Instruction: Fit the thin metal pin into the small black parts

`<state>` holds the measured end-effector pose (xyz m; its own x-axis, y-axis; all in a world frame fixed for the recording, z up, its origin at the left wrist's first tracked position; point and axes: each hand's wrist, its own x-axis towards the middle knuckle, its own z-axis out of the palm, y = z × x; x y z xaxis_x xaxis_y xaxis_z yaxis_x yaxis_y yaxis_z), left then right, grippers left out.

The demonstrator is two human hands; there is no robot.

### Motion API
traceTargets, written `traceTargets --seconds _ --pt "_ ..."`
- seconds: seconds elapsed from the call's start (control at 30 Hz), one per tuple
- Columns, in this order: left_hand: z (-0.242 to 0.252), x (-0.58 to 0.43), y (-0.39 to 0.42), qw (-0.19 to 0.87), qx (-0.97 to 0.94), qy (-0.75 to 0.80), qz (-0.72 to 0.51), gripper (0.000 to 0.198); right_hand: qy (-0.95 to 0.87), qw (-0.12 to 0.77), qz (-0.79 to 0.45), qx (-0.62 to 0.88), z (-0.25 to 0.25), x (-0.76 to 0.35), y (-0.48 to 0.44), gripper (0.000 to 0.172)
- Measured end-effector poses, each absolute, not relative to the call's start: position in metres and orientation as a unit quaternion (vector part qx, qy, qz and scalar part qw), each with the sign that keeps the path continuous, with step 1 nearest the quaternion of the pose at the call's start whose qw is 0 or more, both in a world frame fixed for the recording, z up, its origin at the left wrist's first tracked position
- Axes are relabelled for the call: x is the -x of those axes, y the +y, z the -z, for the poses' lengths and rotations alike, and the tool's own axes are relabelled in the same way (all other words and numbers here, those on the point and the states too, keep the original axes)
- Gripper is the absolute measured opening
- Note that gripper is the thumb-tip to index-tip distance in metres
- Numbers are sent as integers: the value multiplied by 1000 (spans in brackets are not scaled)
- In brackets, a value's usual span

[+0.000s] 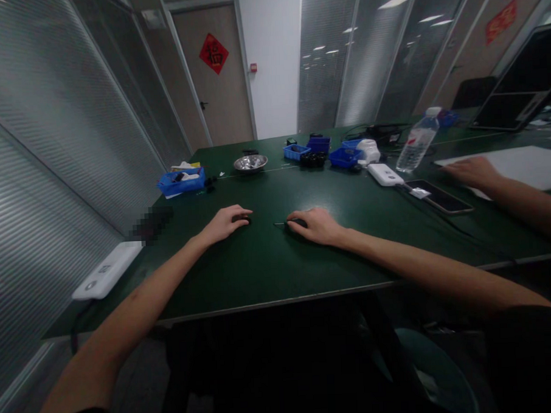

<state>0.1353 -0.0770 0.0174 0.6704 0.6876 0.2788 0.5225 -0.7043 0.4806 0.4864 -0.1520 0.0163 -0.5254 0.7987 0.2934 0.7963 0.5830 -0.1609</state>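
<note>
My left hand (225,224) rests on the green table with thumb and fingers curled around a small black part (247,220), mostly hidden by the fingertips. To its right, my right hand (319,225) lies on the tabletop, closed on a screwdriver (298,223) with a dark handle. The thin metal shaft of that screwdriver points left toward the black part, with a gap between them. Both forearms reach in over the table's front edge.
Farther back stand a metal bowl (250,164), a filled blue bin (182,181) and more blue bins (345,157). A power strip (385,174), a phone (438,196) and a water bottle (419,140) lie or stand right, near another person's hand (477,172). Another power strip (109,270) sits left.
</note>
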Motion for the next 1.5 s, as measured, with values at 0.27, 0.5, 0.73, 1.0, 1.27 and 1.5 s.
traceTargets --seconds 0.27,0.5,0.73,1.0,1.27,1.5 --pt "-11 -48 -25 83 -813 534 -215 28 -875 174 -5 451 -16 -487 -152 43" --pt "-8 -8 -10 64 -712 660 -231 31 -876 169 -20 451 -18 -487 -152 43" --pt "-15 -6 -20 -4 -680 701 -212 33 -878 170 -21 447 -19 -488 -153 43" --pt "-17 -11 -23 -29 -686 699 -200 29 -879 166 -13 446 -17 -488 -152 44" --pt "-19 -11 -21 -2 -690 696 -198 27 -880 167 -19 444 -21 -488 -154 43" --pt "-21 -14 -18 100 -680 684 -243 23 -880 173 -11 443 -18 -489 -153 43"
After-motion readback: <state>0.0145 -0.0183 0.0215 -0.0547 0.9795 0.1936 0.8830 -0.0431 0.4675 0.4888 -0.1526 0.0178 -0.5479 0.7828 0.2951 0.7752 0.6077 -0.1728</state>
